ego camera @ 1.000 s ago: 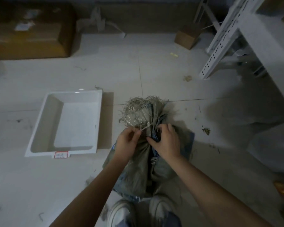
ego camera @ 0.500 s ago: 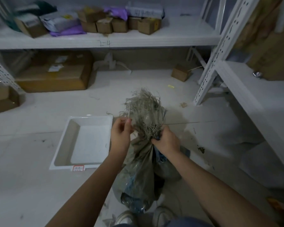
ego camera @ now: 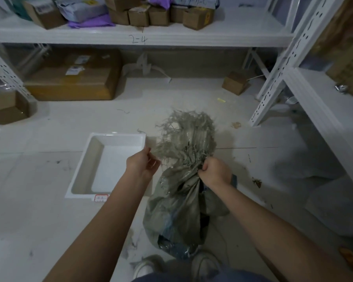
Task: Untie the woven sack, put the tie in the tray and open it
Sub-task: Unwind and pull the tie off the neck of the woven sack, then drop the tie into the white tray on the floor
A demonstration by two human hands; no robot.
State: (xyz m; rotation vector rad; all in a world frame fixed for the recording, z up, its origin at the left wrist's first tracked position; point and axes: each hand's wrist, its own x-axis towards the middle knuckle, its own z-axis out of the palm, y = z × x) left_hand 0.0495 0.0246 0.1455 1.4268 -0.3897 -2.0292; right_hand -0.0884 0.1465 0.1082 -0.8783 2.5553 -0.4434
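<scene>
A grey-green woven sack (ego camera: 181, 202) stands on the floor in front of my shoes, its frayed top (ego camera: 188, 135) fanned out above the gathered neck. My right hand (ego camera: 215, 171) is closed around the neck of the sack. To the left of the frayed top, my left hand (ego camera: 142, 163) pinches a thin strand that may be the tie; it is too thin to tell from the frayed threads. A white plastic tray (ego camera: 108, 137) lies on the floor just left of the sack, with nothing visible inside.
White metal shelving (ego camera: 283, 64) stands behind and to the right. Cardboard boxes (ego camera: 73, 78) sit under the back shelf and several small parcels on it. A small box (ego camera: 235, 83) and bits of debris lie on the tiled floor.
My left hand has pulled away to the left from the sack's neck, over the tray's edge. The right hand stays closed on the neck. The view has tilted up, showing the shelves.
</scene>
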